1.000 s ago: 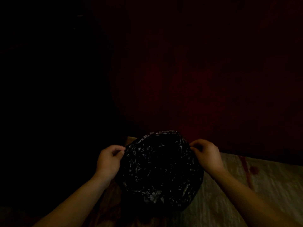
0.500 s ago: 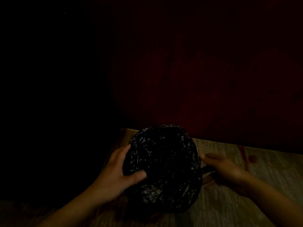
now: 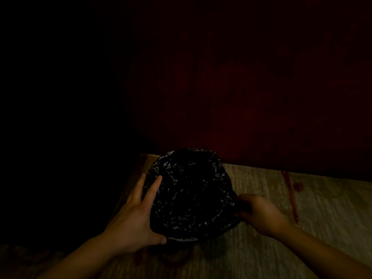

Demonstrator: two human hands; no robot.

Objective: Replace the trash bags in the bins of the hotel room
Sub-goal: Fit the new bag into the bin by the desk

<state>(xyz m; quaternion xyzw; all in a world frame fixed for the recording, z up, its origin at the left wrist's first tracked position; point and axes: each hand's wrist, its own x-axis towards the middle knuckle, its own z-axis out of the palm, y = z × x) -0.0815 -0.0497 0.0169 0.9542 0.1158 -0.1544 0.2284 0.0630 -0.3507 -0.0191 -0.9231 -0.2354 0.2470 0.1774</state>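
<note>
On carpet (image 3: 322, 218), 1 bag (image 3: 191, 194): L hand (image 3: 138, 216) flat, R hand (image 3: 259, 214) pinching it.

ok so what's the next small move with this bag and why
Probably tug the right edge downward a little to seat it. The right hand pinches the black bag at its right side, while the left hand presses flat, fingers straight, against the left side and can steady it. The rim underneath is hidden, so the fit is a guess.

The trash bag (image 3: 191, 194) sits on the carpet (image 3: 302, 218), just before the wall (image 3: 241, 97); the left hand (image 3: 136, 218) rests on its left side; the right hand (image 3: 259, 214) pinches its right edge
</note>
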